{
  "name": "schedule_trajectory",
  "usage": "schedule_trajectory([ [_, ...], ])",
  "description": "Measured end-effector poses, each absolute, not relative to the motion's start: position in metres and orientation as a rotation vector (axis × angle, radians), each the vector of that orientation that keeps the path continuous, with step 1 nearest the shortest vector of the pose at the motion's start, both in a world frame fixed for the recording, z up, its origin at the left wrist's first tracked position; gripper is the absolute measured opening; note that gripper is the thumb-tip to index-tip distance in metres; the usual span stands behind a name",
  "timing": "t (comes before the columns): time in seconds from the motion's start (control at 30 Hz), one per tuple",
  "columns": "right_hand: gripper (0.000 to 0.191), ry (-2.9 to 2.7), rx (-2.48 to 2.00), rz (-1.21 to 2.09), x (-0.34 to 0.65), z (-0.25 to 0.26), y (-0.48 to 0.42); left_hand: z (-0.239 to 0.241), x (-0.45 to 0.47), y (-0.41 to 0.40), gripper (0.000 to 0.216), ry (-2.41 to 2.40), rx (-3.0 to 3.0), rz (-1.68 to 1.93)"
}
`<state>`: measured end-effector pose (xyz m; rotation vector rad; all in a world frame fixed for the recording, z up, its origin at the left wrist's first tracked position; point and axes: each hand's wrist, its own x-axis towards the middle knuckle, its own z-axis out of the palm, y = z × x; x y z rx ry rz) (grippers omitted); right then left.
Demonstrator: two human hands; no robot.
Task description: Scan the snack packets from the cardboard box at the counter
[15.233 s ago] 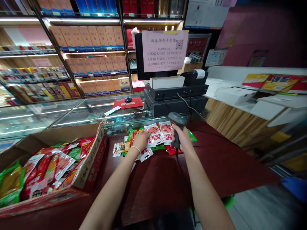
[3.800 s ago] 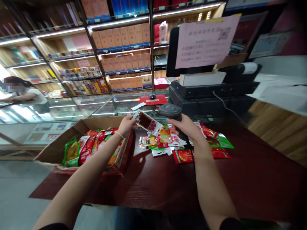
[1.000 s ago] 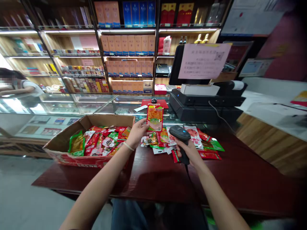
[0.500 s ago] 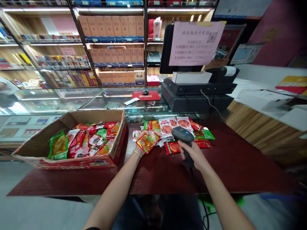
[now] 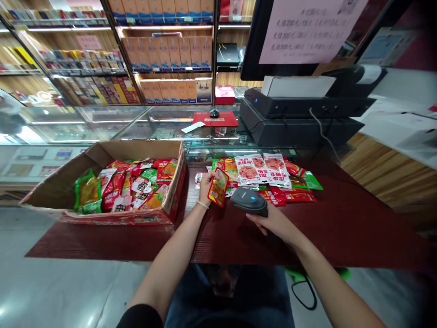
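My left hand (image 5: 205, 189) grips a red and yellow snack packet (image 5: 218, 187) by its edge, held tilted above the dark red tabletop. In my right hand (image 5: 273, 222) is a dark grey barcode scanner (image 5: 249, 201) with a small blue light on top; its head points left towards the packet, a short gap away. Behind both hands lies a pile of snack packets, with white and red packets (image 5: 261, 169) on top, a green one (image 5: 309, 180) at the right and red ones (image 5: 295, 196) in front.
An open cardboard box (image 5: 102, 218) of snack packets stands at the left. Behind the table runs a glass counter (image 5: 164, 132) bearing a mouse (image 5: 214, 113) on a red mat (image 5: 227, 119). A monitor (image 5: 252, 45) and a black cash drawer (image 5: 297, 132) stand at the back right.
My left hand has turned the packet more upright and to the side. The scanner has swung left, its head now facing the packet. The view has tipped downward.
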<state>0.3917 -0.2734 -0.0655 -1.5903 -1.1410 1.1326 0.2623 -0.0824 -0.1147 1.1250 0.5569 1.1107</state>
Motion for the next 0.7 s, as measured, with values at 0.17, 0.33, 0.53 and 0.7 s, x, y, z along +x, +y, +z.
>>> schedule_trajectory([
  [0.17,0.050,-1.168,-1.600,1.151,0.386,-0.058,-0.277,-0.116,0.262,-0.085,0.015,0.545,1.158,1.127],
  [0.33,0.029,-1.214,-1.638,1.130,0.389,-0.055,-0.283,-0.120,0.260,-0.085,0.010,0.498,1.193,1.134],
  [0.53,0.031,-0.943,-1.476,1.172,0.416,-0.068,-0.303,-0.113,0.257,-0.090,0.008,0.515,1.333,1.128],
  [0.7,0.033,-0.637,-1.267,1.011,0.448,-0.073,-0.324,-0.114,0.257,-0.092,0.012,0.644,1.517,1.080],
])
